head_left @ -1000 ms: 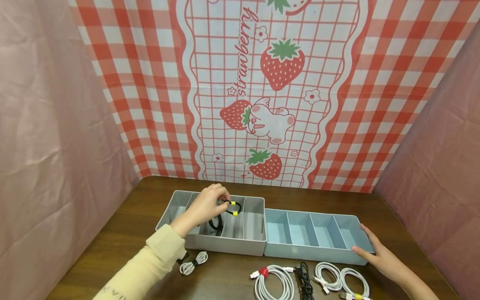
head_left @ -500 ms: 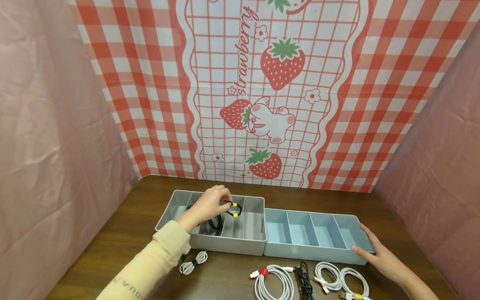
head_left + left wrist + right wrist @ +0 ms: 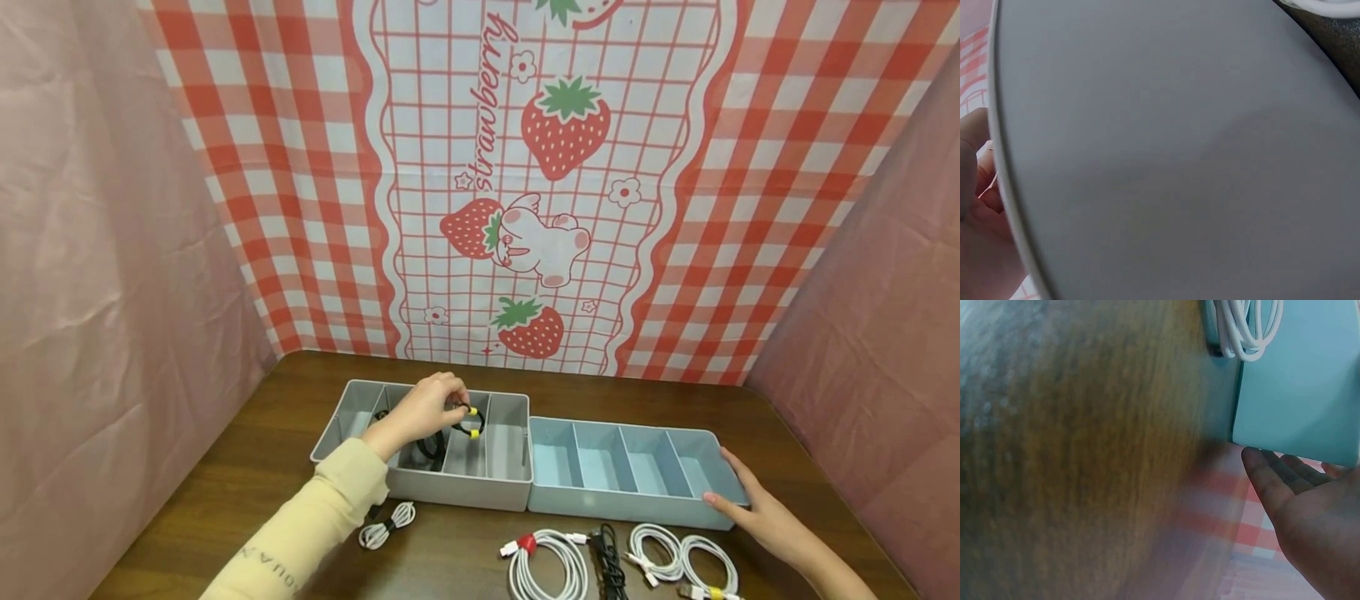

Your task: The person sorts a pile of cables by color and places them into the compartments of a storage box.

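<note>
My left hand (image 3: 426, 408) pinches a coiled black cable with yellow bands (image 3: 474, 433). It hangs at a compartment of the grey divided box (image 3: 480, 492), right of one where another black cable (image 3: 433, 450) lies. In the left wrist view the box's wall (image 3: 1147, 125) fills most of the picture, with part of the hand (image 3: 982, 219) beyond its rim. My right hand (image 3: 772, 517) touches the right end of the light blue divided box (image 3: 630, 505), thumb at the front corner. Its fingers (image 3: 1266, 478) are extended against that end in the right wrist view.
Before the boxes lie a white cable with a black tie (image 3: 387, 527), a larger white coil with a red tie (image 3: 555, 567), a black cable bundle (image 3: 609, 567) and two white coils (image 3: 660, 552) at the right. A checked strawberry cloth (image 3: 555, 250) hangs behind.
My left hand has shifted slightly right and down with the black cable over the grey box. My right hand has stayed on the blue box.
</note>
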Demonstrator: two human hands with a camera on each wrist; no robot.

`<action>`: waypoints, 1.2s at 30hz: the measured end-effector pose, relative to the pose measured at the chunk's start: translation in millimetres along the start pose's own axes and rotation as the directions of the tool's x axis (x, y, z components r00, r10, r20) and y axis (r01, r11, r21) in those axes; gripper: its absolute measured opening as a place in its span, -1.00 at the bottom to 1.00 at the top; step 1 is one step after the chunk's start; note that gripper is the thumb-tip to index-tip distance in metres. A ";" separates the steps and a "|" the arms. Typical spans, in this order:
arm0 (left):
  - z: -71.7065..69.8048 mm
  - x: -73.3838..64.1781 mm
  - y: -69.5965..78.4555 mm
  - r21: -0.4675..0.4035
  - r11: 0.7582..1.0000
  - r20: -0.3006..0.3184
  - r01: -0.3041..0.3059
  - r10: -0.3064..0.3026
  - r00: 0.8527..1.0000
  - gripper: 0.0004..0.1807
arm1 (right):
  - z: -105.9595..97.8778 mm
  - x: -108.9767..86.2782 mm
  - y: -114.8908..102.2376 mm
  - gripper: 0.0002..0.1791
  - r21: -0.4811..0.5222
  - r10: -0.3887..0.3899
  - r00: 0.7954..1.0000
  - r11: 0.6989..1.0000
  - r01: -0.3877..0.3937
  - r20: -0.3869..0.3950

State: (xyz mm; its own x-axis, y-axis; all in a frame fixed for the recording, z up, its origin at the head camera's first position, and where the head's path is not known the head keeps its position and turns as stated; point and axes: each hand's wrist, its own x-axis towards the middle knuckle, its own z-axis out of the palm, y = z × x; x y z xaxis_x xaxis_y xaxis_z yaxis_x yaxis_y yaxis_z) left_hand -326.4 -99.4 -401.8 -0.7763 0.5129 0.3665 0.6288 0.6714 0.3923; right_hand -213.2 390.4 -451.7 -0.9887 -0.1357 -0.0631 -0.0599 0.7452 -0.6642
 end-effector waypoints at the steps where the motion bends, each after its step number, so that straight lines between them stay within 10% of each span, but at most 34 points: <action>1: 0.4 0.4 0.2 0.002 1.000 0.003 -0.003 0.003 1.000 -0.94 | 0.2 -0.1 0.0 -0.05 0.000 -0.004 1.000 1.000 0.004 -0.002; 36: 11.0 -5.7 -7.0 0.003 1.000 0.012 -0.010 0.010 1.000 -0.95 | 0.4 0.0 -0.2 -0.04 0.019 -0.019 1.000 1.000 0.019 -0.012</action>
State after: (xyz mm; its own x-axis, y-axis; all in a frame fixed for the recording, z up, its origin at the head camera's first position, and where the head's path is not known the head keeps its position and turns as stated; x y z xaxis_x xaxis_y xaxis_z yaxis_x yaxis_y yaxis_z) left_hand -326.9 -101.1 -416.0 -0.7702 0.5263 0.3601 0.6367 0.6674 0.3863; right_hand -213.1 390.0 -451.9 -0.9890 -0.1418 -0.0417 -0.0760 0.7300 -0.6792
